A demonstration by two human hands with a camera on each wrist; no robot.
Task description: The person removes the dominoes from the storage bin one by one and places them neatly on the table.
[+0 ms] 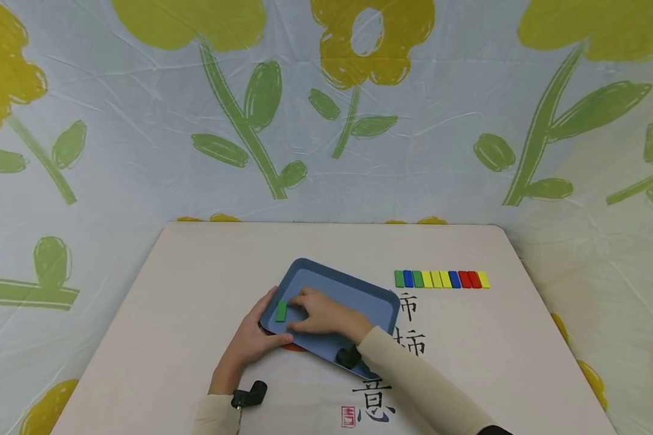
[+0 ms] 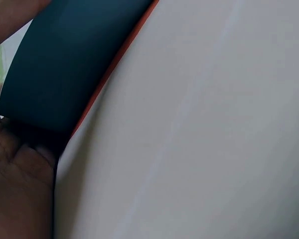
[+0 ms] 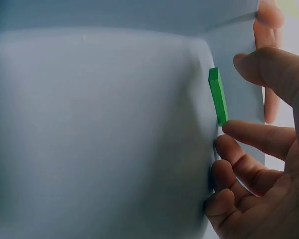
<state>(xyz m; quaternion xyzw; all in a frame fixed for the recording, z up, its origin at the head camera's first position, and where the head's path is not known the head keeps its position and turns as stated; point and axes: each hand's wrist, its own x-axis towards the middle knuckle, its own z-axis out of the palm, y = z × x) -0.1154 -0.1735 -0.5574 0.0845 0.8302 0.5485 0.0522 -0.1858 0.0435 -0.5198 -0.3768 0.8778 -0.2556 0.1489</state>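
A blue rectangular tray [image 1: 354,296] is set at a slant over the table's middle. My left hand [image 1: 253,335] grips its left end, with the thumb on the near rim and the fingers along the far side. Inside the tray, by that same end, lies one green block [image 1: 281,311]. My right hand [image 1: 323,311] reaches over the tray with thumb and fingers spread about the block. In the right wrist view the index fingertip [image 3: 231,128] is at one end of the green block [image 3: 218,97]; whether it touches I cannot tell. The thumb stays apart from it.
A row of several green, blue, yellow and red blocks [image 1: 442,279] lies on the table [image 1: 207,254] at the back right. Black written characters [image 1: 374,402] and a red seal print [image 1: 348,417] show near the tray. A flowered cloth [image 1: 441,151] hangs behind.
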